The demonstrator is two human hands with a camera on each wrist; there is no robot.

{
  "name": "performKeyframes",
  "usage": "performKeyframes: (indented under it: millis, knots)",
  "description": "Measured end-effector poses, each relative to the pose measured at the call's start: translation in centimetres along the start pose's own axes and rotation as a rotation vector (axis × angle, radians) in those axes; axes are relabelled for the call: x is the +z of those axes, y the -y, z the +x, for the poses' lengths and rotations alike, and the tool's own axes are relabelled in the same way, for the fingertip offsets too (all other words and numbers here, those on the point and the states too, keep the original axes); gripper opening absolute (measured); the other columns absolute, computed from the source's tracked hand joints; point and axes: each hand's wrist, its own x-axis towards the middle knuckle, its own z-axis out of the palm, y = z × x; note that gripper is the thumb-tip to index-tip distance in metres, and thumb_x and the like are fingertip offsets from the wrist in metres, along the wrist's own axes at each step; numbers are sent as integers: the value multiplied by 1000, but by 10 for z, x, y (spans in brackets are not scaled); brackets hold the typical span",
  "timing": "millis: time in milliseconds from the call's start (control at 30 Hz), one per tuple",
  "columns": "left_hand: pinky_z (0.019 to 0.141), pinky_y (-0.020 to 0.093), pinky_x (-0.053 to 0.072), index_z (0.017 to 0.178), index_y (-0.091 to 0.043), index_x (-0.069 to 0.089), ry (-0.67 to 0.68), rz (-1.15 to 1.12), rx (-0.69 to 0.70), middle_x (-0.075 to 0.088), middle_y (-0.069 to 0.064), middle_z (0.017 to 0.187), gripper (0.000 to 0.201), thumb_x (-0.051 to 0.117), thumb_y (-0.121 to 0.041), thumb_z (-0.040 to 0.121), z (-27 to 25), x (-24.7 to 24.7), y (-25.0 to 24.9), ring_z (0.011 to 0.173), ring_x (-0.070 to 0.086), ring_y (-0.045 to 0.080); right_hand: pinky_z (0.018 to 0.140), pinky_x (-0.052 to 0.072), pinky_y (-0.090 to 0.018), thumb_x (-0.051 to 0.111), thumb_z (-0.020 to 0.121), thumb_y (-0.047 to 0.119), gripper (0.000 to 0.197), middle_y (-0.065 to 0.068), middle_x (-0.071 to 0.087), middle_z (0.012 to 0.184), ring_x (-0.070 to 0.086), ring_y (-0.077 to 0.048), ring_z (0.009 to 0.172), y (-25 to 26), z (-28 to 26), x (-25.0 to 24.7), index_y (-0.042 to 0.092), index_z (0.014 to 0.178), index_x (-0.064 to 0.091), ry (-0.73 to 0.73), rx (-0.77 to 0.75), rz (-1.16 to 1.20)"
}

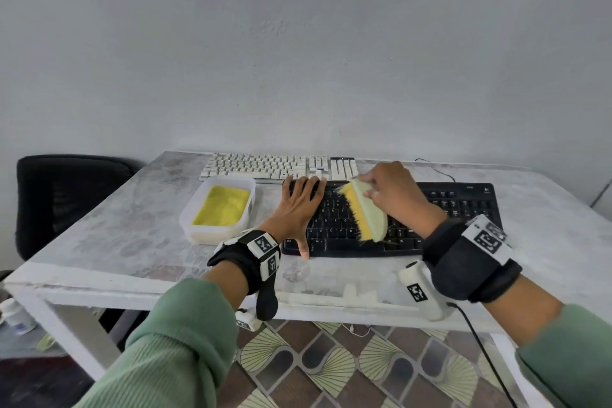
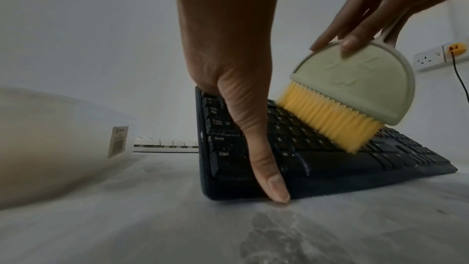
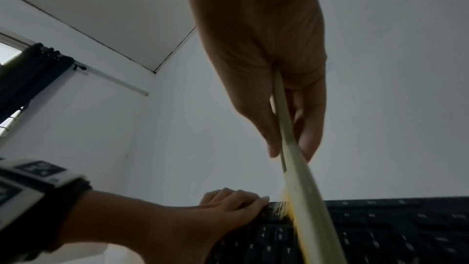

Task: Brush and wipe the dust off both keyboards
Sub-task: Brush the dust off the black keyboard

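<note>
A black keyboard lies near the table's front, with a white keyboard behind it by the wall. My left hand lies flat with spread fingers on the black keyboard's left end, thumb down over its front edge. My right hand grips the handle of a pale green brush with yellow bristles. The bristles touch the keys in the left half of the black keyboard, just right of my left hand. The brush is seen edge-on in the right wrist view.
A white plastic tub holding a yellow cloth stands left of the black keyboard. A black chair is at the table's left side. The keyboard's cable runs off at the back right. A wall socket is on the right wall.
</note>
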Motion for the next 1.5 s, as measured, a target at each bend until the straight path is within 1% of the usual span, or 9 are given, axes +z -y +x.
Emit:
performKeyframes:
  millis: [200, 333, 467, 567, 700, 867, 1067, 1200, 1500]
  knots:
    - [112, 54, -6, 150, -3, -9, 1, -22, 13, 8, 17, 151, 158, 86, -63, 38, 2, 1, 2, 139, 10, 34, 49, 47, -12, 61, 85, 2, 34, -11, 63, 115, 51, -3, 55, -5, -4, 7, 3, 120, 60, 196, 27, 145]
    - [112, 55, -5, 150, -4, -10, 1, -12, 25, 7, 17, 152, 160, 86, -64, 36, 4, 2, 1, 139, 10, 35, 63, 46, -11, 63, 85, 5, 29, -12, 67, 108, 48, 1, 57, -7, -2, 7, 1, 113, 64, -37, 39, 243]
    - [114, 55, -3, 150, -3, -9, -1, -7, 30, 8, 18, 151, 160, 86, -63, 36, 6, 3, 2, 139, 11, 34, 48, 48, -11, 63, 84, 2, 31, -9, 69, 101, 55, 0, 43, -1, -22, 33, 6, 115, 63, 271, 18, 235]
    - [114, 54, -2, 149, -3, -10, -14, 1, 24, 8, 17, 151, 161, 86, -64, 36, 6, 2, 2, 138, 13, 34, 53, 56, -22, 64, 83, 1, 32, -3, 69, 92, 66, -17, 62, -1, -18, 26, 9, 114, 65, 363, 18, 233]
    - [114, 56, -3, 150, -3, -10, -1, -5, 28, 8, 16, 152, 161, 86, -64, 36, 6, 2, 2, 139, 11, 33, 47, 44, -6, 63, 85, 3, 32, -8, 69, 100, 49, -1, 52, 5, -7, 18, 7, 116, 64, 228, -35, 172]
    - [114, 56, -3, 150, -3, -10, 4, 2, 30, 9, 17, 152, 162, 86, -65, 35, 7, 2, 2, 139, 12, 33, 43, 48, -13, 64, 84, 2, 32, 2, 61, 84, 65, -24, 65, 7, -5, 15, 8, 115, 66, 534, -43, 60]
    - [112, 56, -4, 150, -3, -8, 27, -12, 26, 9, 17, 152, 160, 86, -64, 35, 7, 2, 3, 140, 11, 34, 40, 45, -13, 63, 85, 5, 30, -8, 66, 105, 58, -15, 50, 12, 4, 15, 8, 115, 65, 390, -59, 100]
    - [113, 56, -4, 150, -3, -9, 33, -25, 27, 10, 17, 151, 159, 87, -63, 37, 8, 2, 4, 139, 12, 34, 42, 49, -14, 63, 83, 1, 31, 4, 60, 78, 63, -23, 62, 15, 2, 16, 7, 113, 67, 587, -52, 61]
    - [113, 57, -4, 150, -4, -7, 46, -47, 42, 11, 17, 151, 160, 86, -64, 35, 11, 4, 6, 138, 12, 34, 44, 52, -18, 63, 83, -1, 32, 8, 57, 74, 66, -31, 72, 23, 6, 18, 8, 113, 67, 600, -72, 20]
